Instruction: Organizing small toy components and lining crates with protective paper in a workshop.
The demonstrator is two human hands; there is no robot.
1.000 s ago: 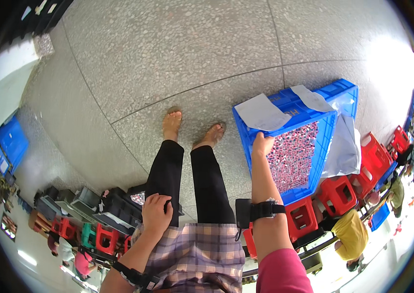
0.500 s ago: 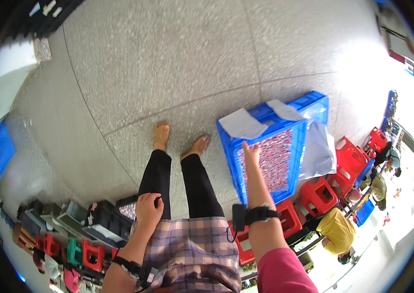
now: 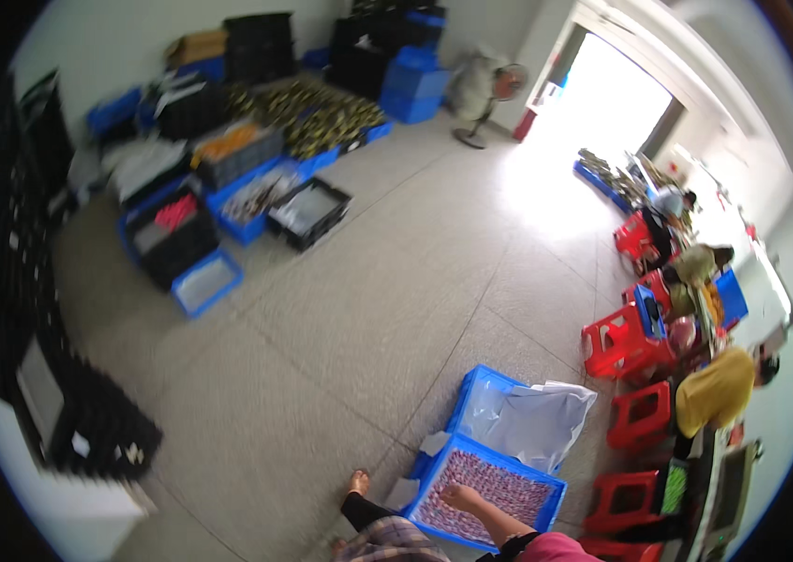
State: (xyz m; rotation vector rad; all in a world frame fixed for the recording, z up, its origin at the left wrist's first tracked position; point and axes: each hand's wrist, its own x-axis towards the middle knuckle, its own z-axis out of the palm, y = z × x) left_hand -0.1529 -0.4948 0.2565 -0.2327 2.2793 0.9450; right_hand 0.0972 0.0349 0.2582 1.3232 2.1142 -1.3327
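My right hand (image 3: 459, 496) reaches out over a blue crate (image 3: 558, 501) at the bottom of the view. Many small pink, white and dark pieces (image 3: 499, 482) lie spread across the crate. The hand is small and blurred, so whether its fingers are curled or apart is unclear; nothing shows in it. Contact with the pieces cannot be made out. A dark band circles my right wrist, below a pink sleeve (image 3: 556, 548). My left hand is out of view.
Behind the crate stands another blue crate (image 3: 468, 398) lined with a pale sheet (image 3: 546, 421). Red stools (image 3: 635, 417) and seated people (image 3: 719, 389) line a bench at right. Black crates (image 3: 106, 421) stack at left. Filled crates (image 3: 308, 117) and a fan (image 3: 499, 94) stand farther back.
My view has swung up from the floor at my feet to the wider room. My left hand has dropped out of view. My right hand still hangs over the crate of pieces.
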